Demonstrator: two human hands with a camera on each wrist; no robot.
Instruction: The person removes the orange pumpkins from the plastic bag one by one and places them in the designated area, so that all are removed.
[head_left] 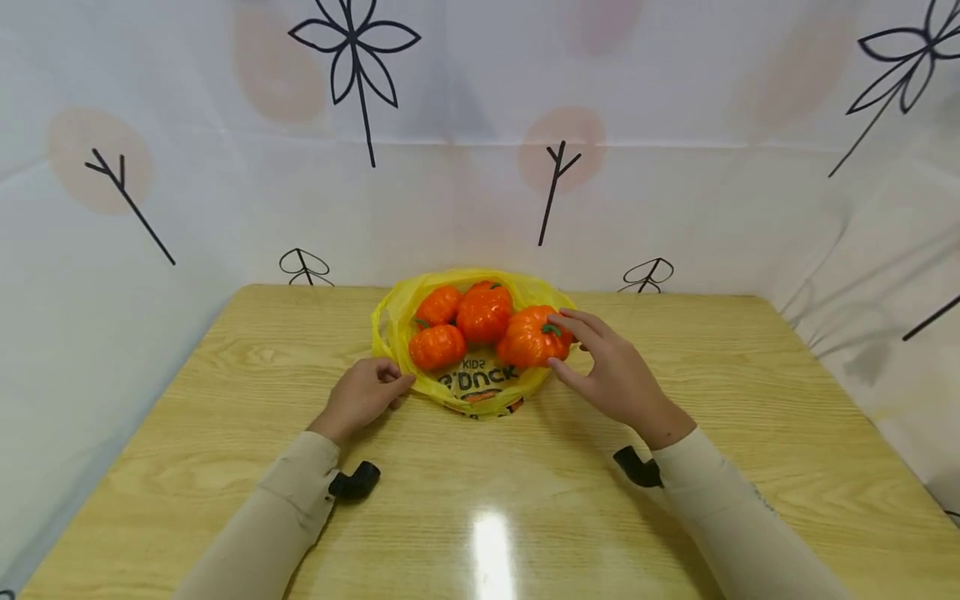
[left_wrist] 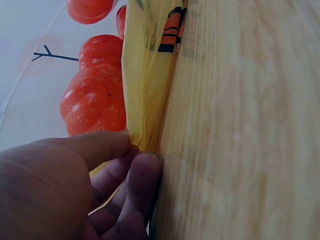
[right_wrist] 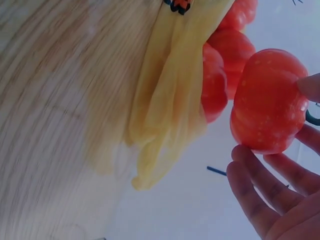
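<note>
The round, thin yellow plastic bag (head_left: 442, 395) carries dark printed lettering (head_left: 480, 375) on its inner floor. The smaller line reads "KIDS"; beneath it, larger, stands "DUCK", preceded by a dot and a distorted character that cannot be made out for certain. Orange-and-black print (head_left: 513, 407) at the bag's near edge shows only in fragments, unreadable in both wrist views too. A faint mark (head_left: 762, 498) on the beige fabric right sleeve (head_left: 738, 525) is too small to read.

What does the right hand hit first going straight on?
Probably the right hand's held pumpkin meets the larger rear pumpkin first; depth is unclear, so it might pass above.
</note>
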